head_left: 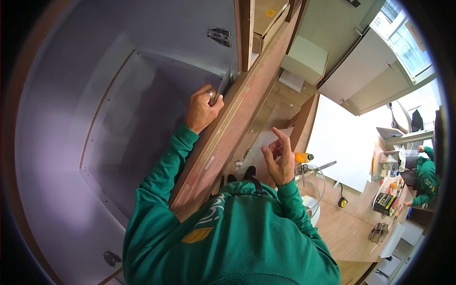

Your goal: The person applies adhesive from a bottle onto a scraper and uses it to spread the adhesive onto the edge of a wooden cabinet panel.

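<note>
My left hand point(203, 108), with a ring on one finger, is closed around a thin grey flat blade point(223, 85) that looks like a scraper. The blade stands on edge in the corner where the grey panel meets the wooden cabinet edge point(223, 121). Its handle, if it has one, is hidden by my fingers. My right hand point(281, 159) hovers over the gap between the cabinet and the workbench, index finger and thumb spread, nothing in it. Close to it on the bench lie an orange bottle point(302, 157) with a dark cap and a pair of scissors point(302, 169).
A white panel point(339, 142) covers part of the wooden workbench point(327, 228). A tape measure point(342, 202) and a black tin point(385, 204) sit there too. Metal hinges point(219, 36) project from the grey panel. A co-worker in green point(427, 175) is at the far right.
</note>
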`<state>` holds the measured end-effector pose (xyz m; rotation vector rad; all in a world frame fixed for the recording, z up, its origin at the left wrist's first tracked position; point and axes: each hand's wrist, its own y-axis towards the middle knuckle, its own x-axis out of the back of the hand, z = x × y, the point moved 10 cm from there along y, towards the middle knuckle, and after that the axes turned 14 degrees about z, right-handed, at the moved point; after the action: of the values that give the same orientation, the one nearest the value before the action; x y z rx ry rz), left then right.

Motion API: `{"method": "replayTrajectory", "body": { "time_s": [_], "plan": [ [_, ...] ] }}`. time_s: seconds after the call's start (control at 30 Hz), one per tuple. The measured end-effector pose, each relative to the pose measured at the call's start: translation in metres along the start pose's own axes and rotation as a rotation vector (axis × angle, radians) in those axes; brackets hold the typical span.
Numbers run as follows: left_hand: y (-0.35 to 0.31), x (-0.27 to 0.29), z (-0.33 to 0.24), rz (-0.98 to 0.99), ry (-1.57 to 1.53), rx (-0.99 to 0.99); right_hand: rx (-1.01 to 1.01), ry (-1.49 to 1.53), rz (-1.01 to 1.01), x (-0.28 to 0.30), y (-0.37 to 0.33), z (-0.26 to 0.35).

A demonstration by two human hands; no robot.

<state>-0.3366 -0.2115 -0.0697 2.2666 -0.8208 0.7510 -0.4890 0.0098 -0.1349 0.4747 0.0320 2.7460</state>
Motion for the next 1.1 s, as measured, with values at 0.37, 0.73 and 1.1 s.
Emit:
{"method": "replayTrajectory", "body": {
  "time_s": [0.37, 0.73, 1.1],
  "plan": [
    [0.006, -0.003, 0.007, -0.032, -0.023, 0.045, 0.009, 0.001, 0.006, -0.002, -0.003, 0.001],
    [-0.032, 0.016, 0.008, 0.024, 0.095, 0.011, 0.016, 0.000, 0.012, -0.006, -0.014, 0.006],
    [-0.097, 0.097, -0.054, -0.108, -0.032, 0.165, -0.384, -0.180, 0.103, 0.022, -0.085, -0.256]
  ]
}}
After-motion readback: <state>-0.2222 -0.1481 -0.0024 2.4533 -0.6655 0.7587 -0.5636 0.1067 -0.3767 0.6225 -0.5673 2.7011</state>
